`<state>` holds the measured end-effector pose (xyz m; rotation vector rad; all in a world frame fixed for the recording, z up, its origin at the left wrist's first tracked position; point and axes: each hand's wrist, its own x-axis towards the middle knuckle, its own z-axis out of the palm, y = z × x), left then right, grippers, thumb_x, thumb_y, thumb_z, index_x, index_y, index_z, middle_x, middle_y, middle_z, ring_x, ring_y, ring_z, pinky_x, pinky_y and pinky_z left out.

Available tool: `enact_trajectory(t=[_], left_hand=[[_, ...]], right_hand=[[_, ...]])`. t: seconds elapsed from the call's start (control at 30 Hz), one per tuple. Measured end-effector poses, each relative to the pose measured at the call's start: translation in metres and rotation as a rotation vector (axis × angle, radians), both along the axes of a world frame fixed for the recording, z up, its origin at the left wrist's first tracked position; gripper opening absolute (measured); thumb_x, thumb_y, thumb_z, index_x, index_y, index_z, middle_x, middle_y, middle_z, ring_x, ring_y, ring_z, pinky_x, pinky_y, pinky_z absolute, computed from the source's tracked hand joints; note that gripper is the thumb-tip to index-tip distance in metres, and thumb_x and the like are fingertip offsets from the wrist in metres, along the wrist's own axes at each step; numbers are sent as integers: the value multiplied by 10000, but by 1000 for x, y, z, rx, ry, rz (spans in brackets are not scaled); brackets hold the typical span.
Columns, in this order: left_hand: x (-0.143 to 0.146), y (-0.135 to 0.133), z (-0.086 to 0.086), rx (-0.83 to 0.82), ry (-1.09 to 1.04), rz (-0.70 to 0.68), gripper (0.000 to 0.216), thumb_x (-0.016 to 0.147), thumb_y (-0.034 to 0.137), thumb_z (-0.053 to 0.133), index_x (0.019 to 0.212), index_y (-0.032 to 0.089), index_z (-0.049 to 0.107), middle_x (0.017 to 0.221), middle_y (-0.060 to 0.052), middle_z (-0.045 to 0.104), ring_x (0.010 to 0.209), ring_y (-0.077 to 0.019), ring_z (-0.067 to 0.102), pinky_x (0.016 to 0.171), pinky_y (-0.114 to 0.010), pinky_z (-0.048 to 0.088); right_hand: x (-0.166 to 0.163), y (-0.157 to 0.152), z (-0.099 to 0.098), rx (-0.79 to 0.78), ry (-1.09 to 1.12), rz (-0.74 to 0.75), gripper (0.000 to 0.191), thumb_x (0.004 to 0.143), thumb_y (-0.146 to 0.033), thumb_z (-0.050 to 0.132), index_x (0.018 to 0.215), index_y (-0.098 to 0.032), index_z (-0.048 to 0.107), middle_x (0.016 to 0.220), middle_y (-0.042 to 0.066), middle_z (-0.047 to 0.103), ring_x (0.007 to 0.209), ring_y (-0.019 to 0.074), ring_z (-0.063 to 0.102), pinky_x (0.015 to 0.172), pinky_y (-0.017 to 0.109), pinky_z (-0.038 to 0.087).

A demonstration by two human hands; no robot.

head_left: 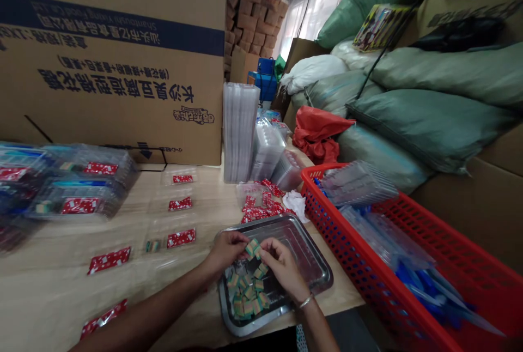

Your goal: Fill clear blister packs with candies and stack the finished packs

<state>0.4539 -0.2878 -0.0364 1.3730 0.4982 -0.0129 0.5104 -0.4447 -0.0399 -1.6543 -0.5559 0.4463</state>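
Over a metal tray (302,237), my left hand (224,249) and my right hand (283,266) meet at a small green-and-tan striped block piece (252,248). Fingertips of both hands pinch it from either side; whether it is one piece or two side by side I cannot tell. Below them in the tray lies a pile of similar striped blocks (247,295). To the left, clear plastic trays hold red patterned packets (181,238). One of these trays also holds a few striped blocks (152,246).
A red plastic basket (343,232) with clear trays and blue items stands at the right. Stacked clear trays (240,134) and loose red packets (265,205) sit behind the metal tray. A big cardboard box (122,112) and filled packs (77,194) are at the left.
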Motion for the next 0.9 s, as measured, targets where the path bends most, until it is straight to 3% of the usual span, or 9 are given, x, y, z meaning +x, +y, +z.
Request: enact_trajectory(t=[0.2, 0.3, 0.37, 0.47, 0.6, 0.67, 0.77, 0.9], left_hand=[[-6, -6, 10, -163, -101, 83, 291, 448, 269, 775, 686, 138, 670, 618, 15, 650, 540, -94, 564, 565, -207, 446], [-3, -4, 5, -178, -62, 139, 266, 459, 282, 766, 662, 144, 662, 567, 23, 624, 495, -90, 536, 533, -212, 428], [-1, -2, 2, -138, -71, 125, 235, 474, 272, 754, 645, 139, 663, 532, 23, 605, 467, -81, 502, 499, -201, 393], [2, 3, 0, -37, -134, 137, 190, 480, 240, 735, 616, 134, 657, 505, 29, 581, 453, -77, 466, 463, -193, 353], [0, 5, 5, -7, -179, 148, 197, 497, 240, 713, 655, 144, 644, 530, 39, 573, 471, -89, 478, 471, -204, 370], [-3, 1, 8, 12, -237, 116, 201, 529, 238, 705, 699, 148, 647, 584, 29, 597, 527, -100, 509, 515, -209, 396], [-7, -6, 11, 49, -313, 42, 170, 565, 206, 691, 721, 152, 649, 642, 15, 623, 612, -113, 543, 590, -214, 416], [-9, -8, 10, 7, -286, -85, 116, 569, 188, 694, 664, 144, 644, 600, 20, 612, 577, -100, 522, 571, -205, 391]], right_hand=[[-20, 9, -6, -77, -255, -163, 212, 857, -375, 492, 842, -180, 573, 753, 25, 569, 696, 164, 542, 623, 257, 434], [-26, 6, 3, -140, -558, -110, 155, 880, -258, 445, 885, -203, 590, 968, 75, 565, 931, 205, 538, 810, 321, 434], [-26, 2, 10, -144, -641, -26, 158, 889, -220, 426, 907, -215, 583, 1053, 81, 545, 1016, 208, 517, 877, 334, 415], [-23, -6, 18, -124, -607, 43, 170, 915, -228, 391, 892, -214, 559, 1051, 76, 544, 1012, 190, 528, 864, 305, 422], [-18, -10, 19, -117, -529, -17, 182, 927, -250, 377, 838, -205, 529, 874, 46, 566, 858, 168, 556, 751, 260, 434], [-18, -8, 19, -119, -489, -22, 176, 930, -247, 380, 843, -204, 526, 784, 19, 558, 764, 150, 549, 690, 235, 425], [-20, -3, 21, -109, -496, 20, 172, 925, -233, 396, 868, -201, 556, 806, 19, 563, 784, 147, 550, 699, 228, 418], [-22, 2, 25, -119, -546, 35, 185, 917, -214, 416, 888, -205, 599, 823, 28, 558, 790, 151, 550, 697, 236, 419]])
